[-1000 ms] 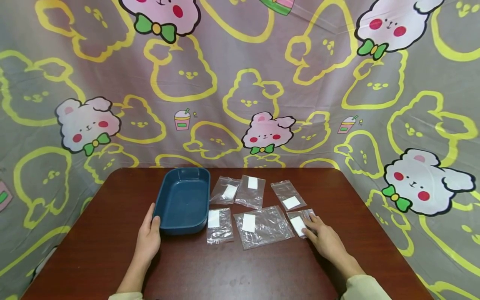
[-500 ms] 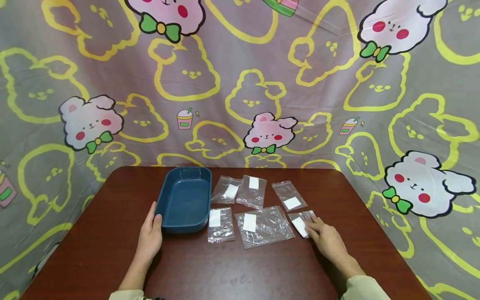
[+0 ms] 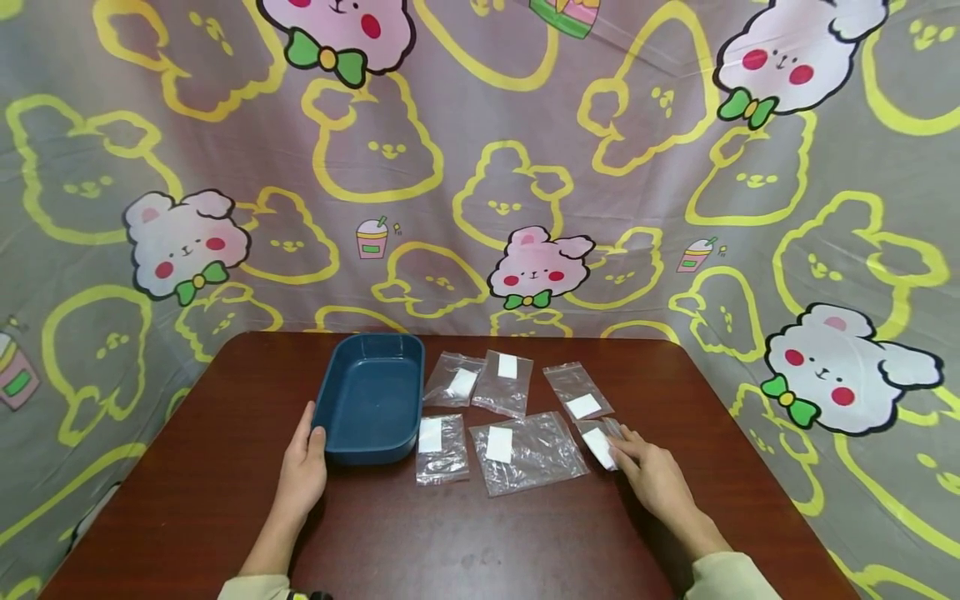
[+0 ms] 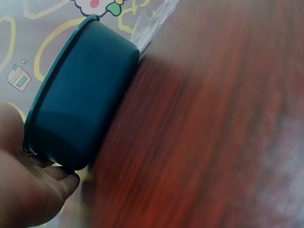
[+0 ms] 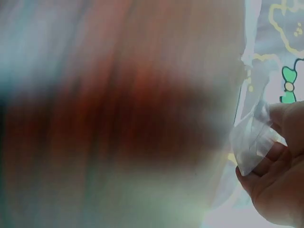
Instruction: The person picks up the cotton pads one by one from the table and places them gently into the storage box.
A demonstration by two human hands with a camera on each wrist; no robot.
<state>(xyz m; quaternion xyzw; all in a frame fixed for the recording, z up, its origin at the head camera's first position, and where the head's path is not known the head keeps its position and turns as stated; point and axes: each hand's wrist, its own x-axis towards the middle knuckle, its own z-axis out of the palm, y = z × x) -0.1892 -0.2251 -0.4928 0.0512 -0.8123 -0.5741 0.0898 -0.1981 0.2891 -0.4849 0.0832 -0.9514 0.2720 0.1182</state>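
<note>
My left hand [image 3: 302,475] grips a blue rectangular plastic tray [image 3: 371,400] at its near left corner, thumb at the rim and fingers along the outer side. The left wrist view shows the fingers curled at the base of the tray wall [image 4: 80,95]. At the right of the group, my right hand [image 3: 660,483] pinches a small clear zip-lock bag [image 3: 598,448] with a white label. Seen from the right wrist, that bag [image 5: 251,142] bends up between thumb and fingers, with its lower corner beside the fingertips.
Several other clear zip-lock bags with white labels lie on the brown table [image 3: 465,542]: a large bag [image 3: 536,467] in the middle, a smaller bag [image 3: 442,467] beside the tray, others behind. A cartoon-print curtain [image 3: 450,167] surrounds the table's back and sides.
My right fingers have drawn in on the small bag, and its near edge has risen a little. The left hand keeps its hold on the tray; the head view shifts slightly.
</note>
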